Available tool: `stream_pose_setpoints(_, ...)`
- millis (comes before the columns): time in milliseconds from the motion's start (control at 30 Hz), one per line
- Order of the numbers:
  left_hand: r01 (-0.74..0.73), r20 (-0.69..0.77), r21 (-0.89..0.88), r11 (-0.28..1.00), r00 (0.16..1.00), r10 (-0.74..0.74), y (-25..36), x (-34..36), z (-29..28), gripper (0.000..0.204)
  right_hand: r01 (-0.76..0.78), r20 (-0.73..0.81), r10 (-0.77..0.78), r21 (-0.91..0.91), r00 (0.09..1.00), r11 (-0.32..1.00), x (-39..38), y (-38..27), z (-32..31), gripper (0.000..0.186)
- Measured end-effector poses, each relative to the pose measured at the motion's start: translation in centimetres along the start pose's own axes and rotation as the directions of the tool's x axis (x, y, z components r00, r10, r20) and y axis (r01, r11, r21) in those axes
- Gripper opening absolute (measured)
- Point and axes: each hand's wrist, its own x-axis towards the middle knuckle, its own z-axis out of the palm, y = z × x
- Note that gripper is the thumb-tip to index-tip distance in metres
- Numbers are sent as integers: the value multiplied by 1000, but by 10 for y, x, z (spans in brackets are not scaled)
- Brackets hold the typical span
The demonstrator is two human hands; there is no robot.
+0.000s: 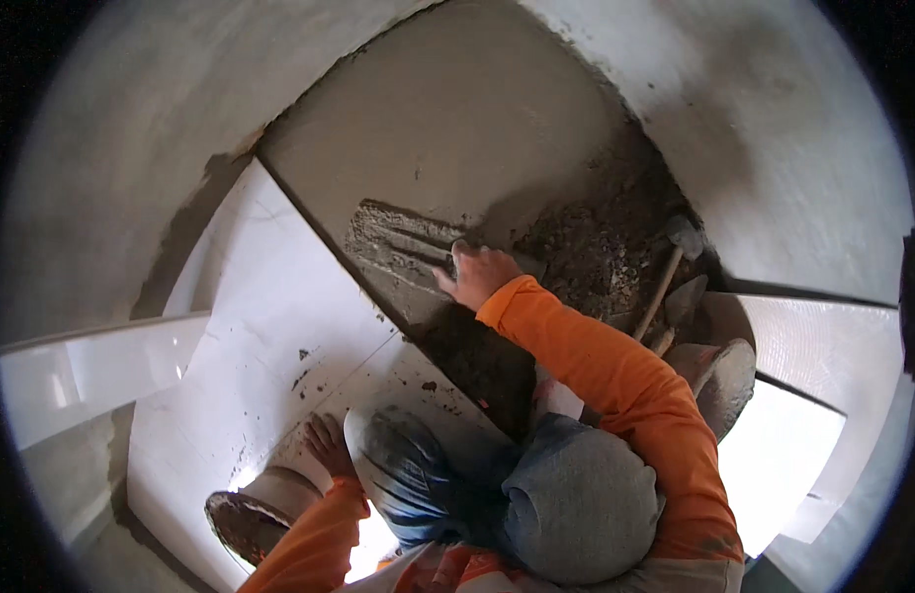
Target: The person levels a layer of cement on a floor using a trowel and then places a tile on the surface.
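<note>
My right hand [482, 275] is closed round the handle of a finishing trowel [408, 242], whose long flat blade is crusted with grey mortar. The blade rests on or just over the smoothed mortar bed [457, 109], near the edge of a white floor tile [279, 287]; contact cannot be made out. My left hand [329, 447] lies flat on the tiled floor with its fingers spread, beside my bent knee. Dark crumbly mortar [601, 247] is heaped to the right of my right hand.
A mallet [685, 237] and a pointed trowel [687, 299] lie at the right, next to a mortar-stained bucket [724, 385]. Another dirty bucket [255, 524] stands near my left forearm. Bare walls [111, 148] close in both sides. Mortar crumbs dot the tiles.
</note>
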Motion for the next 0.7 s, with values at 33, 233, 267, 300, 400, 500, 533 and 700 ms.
stream_pose_setpoints(33,-9,-11,10,1000,1000,9,5,-2,1,48,-80,16,81,-45,997,996,-5,9,-9,59)
stream_pose_setpoints(233,4,-34,86,996,999,-1,8,-9,4,47,-430,-271,430,65,861,901,62,98,-106,58)
stream_pose_setpoints(267,-3,-42,90,996,999,7,11,-7,5,47,-498,-330,503,105,799,861,72,130,-107,60)
stream_pose_setpoints(300,-10,-48,92,996,999,15,15,-5,7,46,-558,-385,566,144,729,817,78,163,-106,61)
stream_pose_setpoints(400,-15,-44,129,992,999,21,9,-3,11,46,-629,-387,673,252,631,735,51,198,-120,66)
stream_pose_setpoints(500,-26,-32,167,986,999,32,6,-4,14,46,-628,-372,699,310,610,713,36,237,-114,73)
stream_pose_setpoints(533,-23,-27,187,982,999,28,1,-6,14,45,-614,-367,686,309,628,727,51,239,-109,73)
stream_pose_setpoints(700,-51,10,132,990,999,50,-2,-4,3,44,-506,-499,539,215,678,835,111,229,-120,87)
